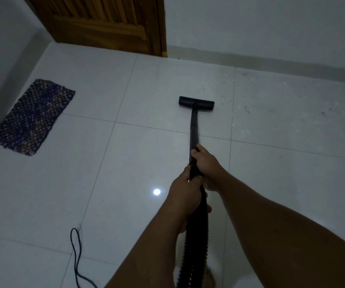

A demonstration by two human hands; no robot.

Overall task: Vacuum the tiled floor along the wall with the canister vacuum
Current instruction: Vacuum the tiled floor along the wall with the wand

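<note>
The black floor nozzle [196,102] of the vacuum sits flat on the white tiled floor [125,163], a little out from the far wall [271,28] and just left of a grout line, with pale crumbs and dark specks of debris [292,115] scattered over the tile to its right and along the skirting. From the nozzle a straight black wand [194,129] slopes back toward the person, and behind the hands it joins a ribbed black hose [196,235] that drops to the bottom edge of the view. The right hand [205,161] grips the wand higher up, its fingers curled round the tube from the right side. The left hand [185,188] holds it just behind, wrapped round the spot where wand and hose meet, thumb side up; the two hands nearly touch. Both bare forearms reach in from the lower right. A thin black power cord [77,252] loops across the tiles at the lower left. Farther left a dark woven mat [34,117] lies against the side wall. A wooden door [109,23] stands at the far corner. A bright spot of light reflects off the tile left of the hands.
</note>
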